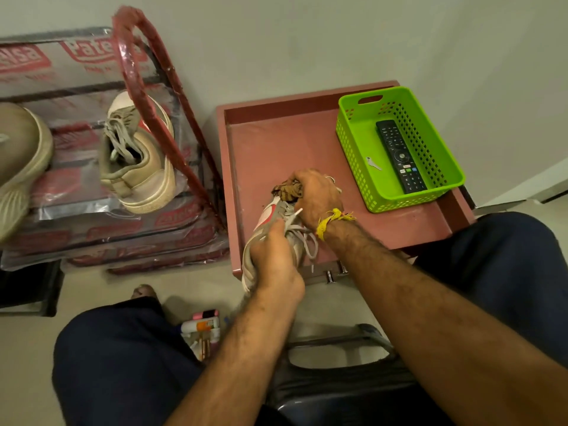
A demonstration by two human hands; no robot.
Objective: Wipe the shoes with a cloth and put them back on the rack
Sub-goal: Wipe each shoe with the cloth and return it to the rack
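Your shoe rack [159, 96] stands at the left against the wall, its red frame and shelves wrapped in printed plastic. One tan sneaker [138, 155] sits on its shelf, and the edge of another pale shoe [18, 167] shows at the far left. Beside the rack is the reddish-brown surface [276, 142] with a raised rim, and on its right side stands a green basket [396, 152] holding a black remote [399, 155] and a small key [373, 163]. You hold the second sneaker [270, 219] over the near edge of the surface, toe pointing away. Your left hand [273, 262] has its grip closed around the heel end. Your right hand [316, 198] clutches a bunched brown cloth [287, 190] and presses it against the toe.
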